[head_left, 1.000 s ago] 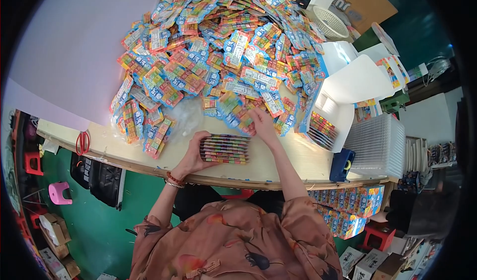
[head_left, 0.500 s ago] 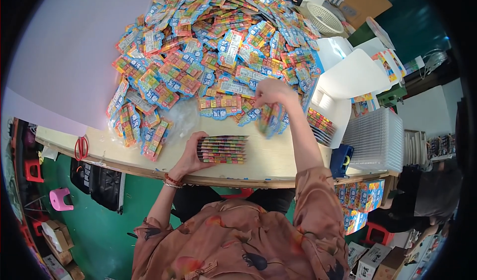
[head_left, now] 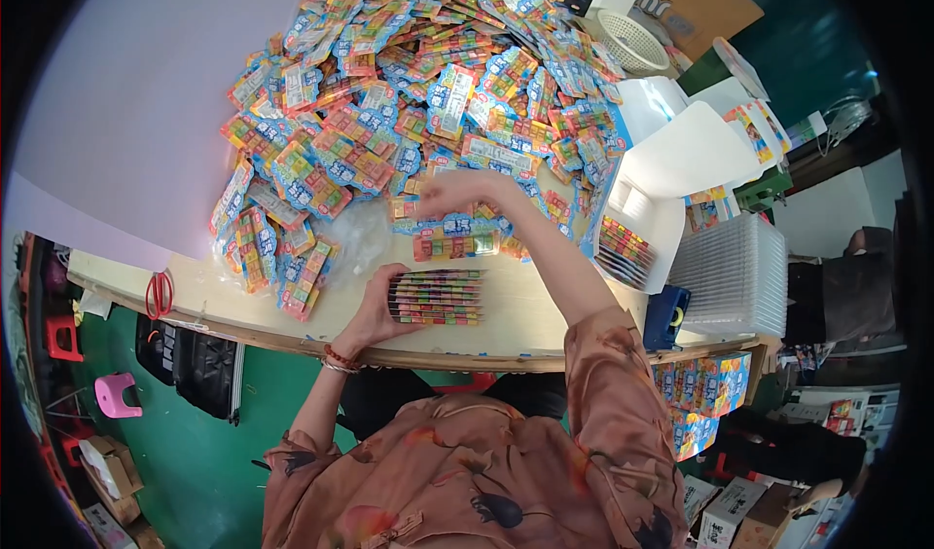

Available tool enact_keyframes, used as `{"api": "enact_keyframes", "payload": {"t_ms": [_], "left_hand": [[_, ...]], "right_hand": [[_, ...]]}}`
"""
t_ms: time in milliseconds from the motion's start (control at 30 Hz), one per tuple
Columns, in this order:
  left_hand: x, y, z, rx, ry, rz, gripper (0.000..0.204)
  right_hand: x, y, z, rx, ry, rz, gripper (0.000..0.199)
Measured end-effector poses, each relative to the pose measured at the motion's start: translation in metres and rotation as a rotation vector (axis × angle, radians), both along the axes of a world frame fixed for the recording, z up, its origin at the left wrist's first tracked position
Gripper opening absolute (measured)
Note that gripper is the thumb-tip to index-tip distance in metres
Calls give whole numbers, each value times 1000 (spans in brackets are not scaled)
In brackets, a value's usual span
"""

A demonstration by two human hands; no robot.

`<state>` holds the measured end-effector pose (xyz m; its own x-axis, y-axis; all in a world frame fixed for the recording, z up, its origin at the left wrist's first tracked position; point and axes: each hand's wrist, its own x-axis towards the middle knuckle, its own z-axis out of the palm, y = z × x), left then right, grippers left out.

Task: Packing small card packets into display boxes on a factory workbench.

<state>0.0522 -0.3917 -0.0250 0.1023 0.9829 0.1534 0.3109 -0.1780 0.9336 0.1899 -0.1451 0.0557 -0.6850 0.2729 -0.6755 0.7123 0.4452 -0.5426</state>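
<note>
My left hand point(head_left: 376, 311), with a beaded bracelet at its wrist, is closed around the left end of a stack of blister packs point(head_left: 438, 298). The stack stands on the table near the front edge, the packs' thin edges facing up. Each pack shows coloured squares. Above the stack, my right hand point(head_left: 457, 195) is over the near edge of a large heap of the same packs point(head_left: 418, 111). Its fingers are curled down, and what lies between them is hidden. One loose pack point(head_left: 455, 245) lies between that hand and the stack, its blue scalloped edge away from me.
An open white box point(head_left: 671, 184) holding packs stands to the right, beside clear plastic trays point(head_left: 730, 267) and a blue tape dispenser point(head_left: 667, 317). Red scissors point(head_left: 159, 294) lie at the left edge. Clear plastic film point(head_left: 360, 242) lies near the heap. A white basket point(head_left: 632, 41) sits at the back right.
My right hand has moved left across the near edge of the heap. The pack that blurred beneath it is gone from there, and a pack now shows just above the stack. My left hand stays put.
</note>
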Motion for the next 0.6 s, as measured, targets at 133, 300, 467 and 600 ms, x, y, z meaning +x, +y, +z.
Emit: {"api": "enact_keyframes", "payload": {"t_ms": [133,300,467,600], "left_hand": [[-2,0,-8,-18,47,5,86],[0,3,-6,95,42,5,104],[3,0,-13,73,-83,23,127],[0,0,-9,-34,-139,-12,123]], "right_hand": [[62,-13,-16,83,334,52,47],[77,-60,-34,120,597,-358,29],[56,-106,-30,163,796,-401,14],[62,-77,-21,97,754,-608,20]]}}
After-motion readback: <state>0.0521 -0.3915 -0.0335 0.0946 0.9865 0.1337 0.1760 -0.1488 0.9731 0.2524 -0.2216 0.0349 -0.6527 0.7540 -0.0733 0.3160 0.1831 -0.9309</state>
